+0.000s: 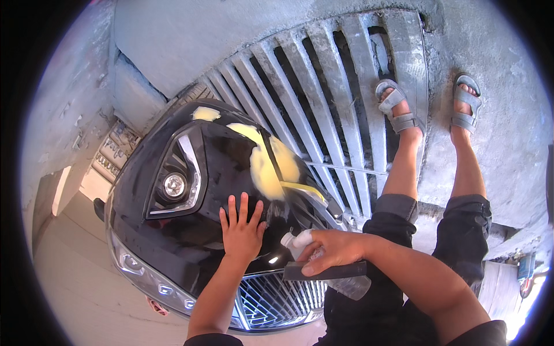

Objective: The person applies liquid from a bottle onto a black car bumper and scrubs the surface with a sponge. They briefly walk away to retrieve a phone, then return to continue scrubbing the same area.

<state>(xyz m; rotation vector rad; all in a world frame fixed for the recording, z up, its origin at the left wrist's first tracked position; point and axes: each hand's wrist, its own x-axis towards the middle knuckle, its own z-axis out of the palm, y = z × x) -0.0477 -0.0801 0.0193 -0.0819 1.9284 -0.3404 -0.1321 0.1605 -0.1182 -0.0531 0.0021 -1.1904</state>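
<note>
My left hand (241, 231) lies on the black front bumper (190, 242) of a car, palm down and fingers spread. It holds nothing. Past its fingertips, pale yellow filler (265, 173) covers patches of the bumper, with a smaller yellow patch (206, 113) near the far edge. In my right hand (333, 248) are a clear plastic bottle (352, 286), tilted, and a dark, flat rectangular block (324, 271), possibly a sanding block. A white covering wraps one fingertip of that hand. Both held things are above the bumper's near side, close to the grille (281, 298).
A lamp (174, 185) is set in the bumper, and a headlight (130, 264) lies left of it. A slatted drain grate (320, 86) with open gaps spans the floor. My sandalled feet (396, 106) stand at the right, one on the grate. A worn wall (69, 108) rises at left.
</note>
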